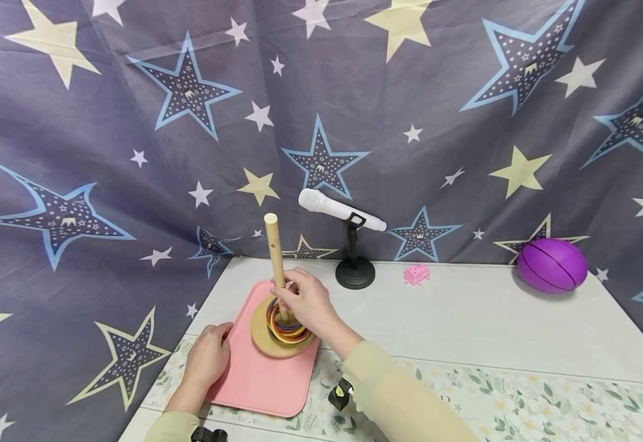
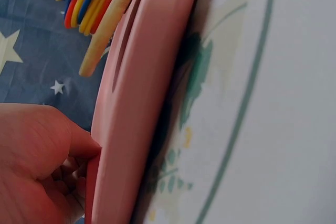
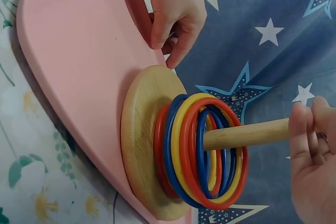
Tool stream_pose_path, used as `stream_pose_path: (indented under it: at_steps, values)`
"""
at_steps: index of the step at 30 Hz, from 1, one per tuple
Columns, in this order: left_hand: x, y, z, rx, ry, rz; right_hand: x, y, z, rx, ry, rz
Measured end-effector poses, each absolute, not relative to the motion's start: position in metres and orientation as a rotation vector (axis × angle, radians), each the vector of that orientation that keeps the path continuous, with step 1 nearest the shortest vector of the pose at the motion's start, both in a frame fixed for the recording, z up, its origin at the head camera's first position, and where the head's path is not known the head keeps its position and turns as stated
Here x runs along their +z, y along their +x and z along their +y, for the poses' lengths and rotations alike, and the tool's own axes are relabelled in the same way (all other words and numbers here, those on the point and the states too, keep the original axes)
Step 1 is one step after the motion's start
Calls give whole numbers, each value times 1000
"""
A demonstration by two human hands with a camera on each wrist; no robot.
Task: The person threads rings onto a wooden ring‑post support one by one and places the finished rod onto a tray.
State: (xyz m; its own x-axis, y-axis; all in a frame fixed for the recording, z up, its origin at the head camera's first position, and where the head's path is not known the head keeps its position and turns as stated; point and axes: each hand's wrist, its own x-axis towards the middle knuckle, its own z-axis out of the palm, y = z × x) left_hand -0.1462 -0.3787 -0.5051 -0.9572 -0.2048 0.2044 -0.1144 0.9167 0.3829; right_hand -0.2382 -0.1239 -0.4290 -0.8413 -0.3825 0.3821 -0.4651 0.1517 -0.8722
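A pink tray (image 1: 260, 387) lies on the table, and my left hand (image 1: 209, 354) grips its left edge between thumb and curled fingers. On the tray's far part stands a ring-toss stand with a round wooden base (image 3: 137, 145) and an upright wooden post (image 1: 274, 245). Several red, blue and yellow rings (image 1: 293, 337) lie loosely stacked around the post's foot. My right hand (image 1: 310, 302) pinches the post above the rings, its thumb and fingers on the wood. In the right wrist view the post's top is hidden behind that hand.
Behind the tray, a white microphone (image 1: 340, 209) rests on a black stand (image 1: 355, 273). A small pink toy (image 1: 416, 274) sits to its right, and a purple ball (image 1: 552, 265) lies at the far right corner. A star-patterned curtain (image 1: 409, 153) hangs behind the table.
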Motion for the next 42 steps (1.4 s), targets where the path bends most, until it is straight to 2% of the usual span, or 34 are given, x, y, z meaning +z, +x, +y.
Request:
stream_pose_path:
  at_steps: [15, 25, 32, 42]
  values:
    - [-508, -147, -378, -556, 257, -2835, -434, -248, -143, 1892, 860, -2351]
    - [-506, -156, -365, -520, 191, -2808, -433, -254, -136, 1891, 764, -2394]
    - [-486, -156, -337, -443, 43, -2651, -429, -251, -113, 1717, 744, -2453]
    - [-465, -147, -290, -387, -78, -2518, -437, -240, -54, 1356, 729, -2508]
